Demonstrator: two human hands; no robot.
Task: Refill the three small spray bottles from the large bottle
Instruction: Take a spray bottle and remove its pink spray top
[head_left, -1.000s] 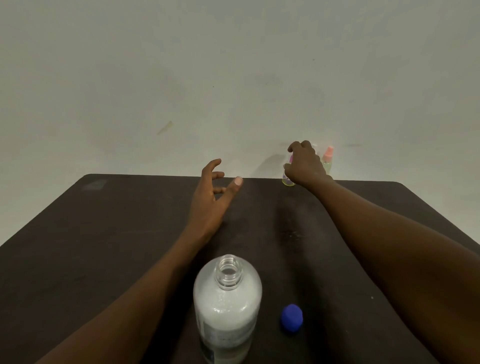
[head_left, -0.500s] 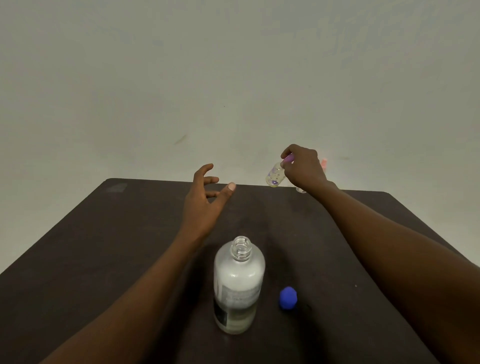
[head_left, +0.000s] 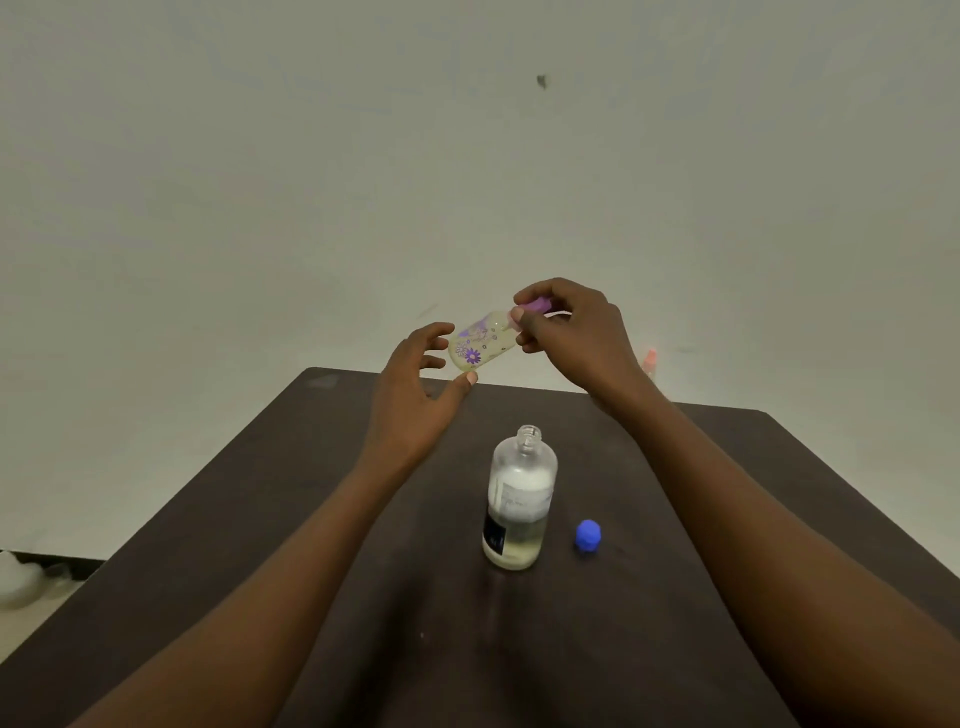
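Two hands meet above the bench's (head_left: 311, 519) far edge: left hand (head_left: 410, 395), fingers spread, cups the spray bottle's (head_left: 480, 345) base; right hand (head_left: 571, 332) pinches its purple cap at two o'clock. The bottle's axis tilts that way. The big bottle (head_left: 519, 499) stands uncapped below.

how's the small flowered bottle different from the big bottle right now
The small bottle is held in the air, tilted, by the right hand at its purple cap; the big bottle stands upright on the table. The small one is capped; the big one is open, its blue cap beside it. Small has purple flowers, big a dark label. Both are see-through.
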